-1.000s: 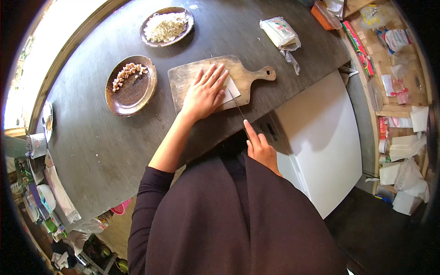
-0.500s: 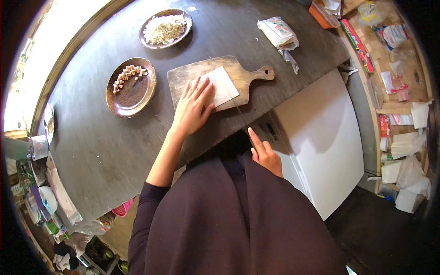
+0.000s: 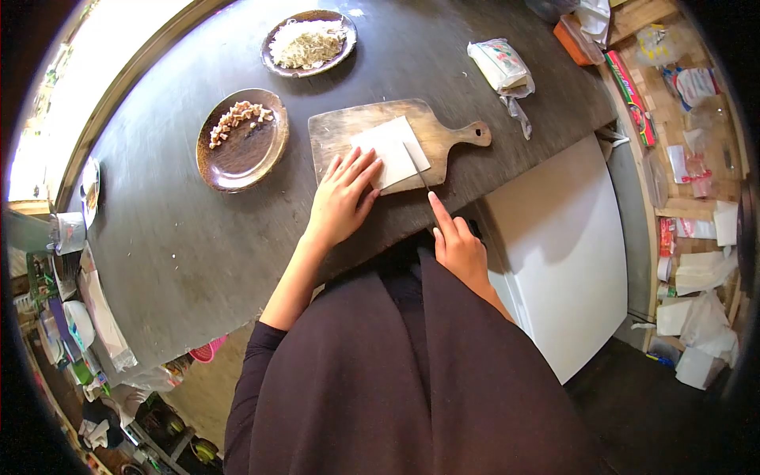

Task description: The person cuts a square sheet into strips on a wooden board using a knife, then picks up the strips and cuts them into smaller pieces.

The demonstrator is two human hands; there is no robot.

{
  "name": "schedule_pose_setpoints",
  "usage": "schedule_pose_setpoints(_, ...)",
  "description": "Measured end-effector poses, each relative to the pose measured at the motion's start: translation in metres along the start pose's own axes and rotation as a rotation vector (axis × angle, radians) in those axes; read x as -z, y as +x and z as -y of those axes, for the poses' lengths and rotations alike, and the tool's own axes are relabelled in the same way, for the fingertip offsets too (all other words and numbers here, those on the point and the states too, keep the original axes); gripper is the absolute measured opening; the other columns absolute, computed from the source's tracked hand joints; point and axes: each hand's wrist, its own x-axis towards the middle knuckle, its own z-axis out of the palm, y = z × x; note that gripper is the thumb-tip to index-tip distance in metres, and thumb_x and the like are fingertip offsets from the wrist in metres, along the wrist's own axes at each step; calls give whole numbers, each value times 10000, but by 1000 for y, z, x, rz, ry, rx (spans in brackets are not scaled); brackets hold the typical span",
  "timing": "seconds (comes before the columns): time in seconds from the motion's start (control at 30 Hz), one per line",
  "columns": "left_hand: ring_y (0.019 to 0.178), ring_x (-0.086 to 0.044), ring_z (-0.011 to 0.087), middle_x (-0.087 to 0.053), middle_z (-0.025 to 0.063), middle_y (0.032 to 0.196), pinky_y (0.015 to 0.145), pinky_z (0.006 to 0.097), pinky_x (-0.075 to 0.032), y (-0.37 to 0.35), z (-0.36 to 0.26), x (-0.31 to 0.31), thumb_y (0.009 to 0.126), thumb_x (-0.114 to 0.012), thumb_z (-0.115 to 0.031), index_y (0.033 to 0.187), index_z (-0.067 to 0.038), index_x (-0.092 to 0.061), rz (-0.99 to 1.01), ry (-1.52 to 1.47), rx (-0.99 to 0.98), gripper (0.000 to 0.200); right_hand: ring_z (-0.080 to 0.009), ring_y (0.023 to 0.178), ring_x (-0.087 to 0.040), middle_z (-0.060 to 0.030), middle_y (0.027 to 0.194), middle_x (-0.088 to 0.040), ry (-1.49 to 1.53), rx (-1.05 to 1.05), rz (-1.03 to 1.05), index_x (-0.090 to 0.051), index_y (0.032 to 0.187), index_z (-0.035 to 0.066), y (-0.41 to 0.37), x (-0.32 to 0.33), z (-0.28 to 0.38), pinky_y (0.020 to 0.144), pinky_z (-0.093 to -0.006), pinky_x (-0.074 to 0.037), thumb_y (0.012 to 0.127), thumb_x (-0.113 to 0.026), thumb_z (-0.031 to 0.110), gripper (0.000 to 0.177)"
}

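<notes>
A white square sheet (image 3: 396,150) lies on a wooden cutting board (image 3: 332,131) with a handle at its right. My left hand (image 3: 342,198) rests with its fingers apart on the sheet's lower left part. In my right hand (image 3: 459,247) is a knife (image 3: 417,168), the index finger stretched along its top. The blade lies over the right part of the sheet, its tip pointing away from me. Left of the board stands a brown plate (image 3: 241,162) with small diced pieces (image 3: 229,124). Pale shreds (image 3: 307,44) fill another brown plate (image 3: 271,63) farther back.
A plastic-wrapped packet (image 3: 503,67) lies on the dark table (image 3: 198,269) behind the board's handle. An orange container (image 3: 576,41) stands at the back right. Below the table's right edge is a white appliance (image 3: 562,253). Clutter lines both sides.
My right hand and the knife have moved forward, and the blade now reaches farther over the sheet. My left hand still rests on the sheet. The whole view has shifted slightly.
</notes>
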Motion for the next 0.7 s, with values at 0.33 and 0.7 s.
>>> schedule_pose_setpoints(0.33,1490,-350,337,-453,129,1558,1220,528,-256,0,0,1,938,-645,-196,1456,-111,-524,5,-10,3,539,-383,634,-654,-158,866,-569,40,-1,26,-351,1577,302,12,7,2,606,-501,-572,952,-613,157,693)
schedule_pose_setpoints(0.7,1474,-375,335,-471,126,1543,1218,522,-267,1,-2,0,927,-662,-196,1436,-114,-542,-20,-11,8,529,-309,587,-632,-94,813,-534,-2,-13,7,-368,1573,328,-35,11,-7,563,-433,-571,897,-673,125,769)
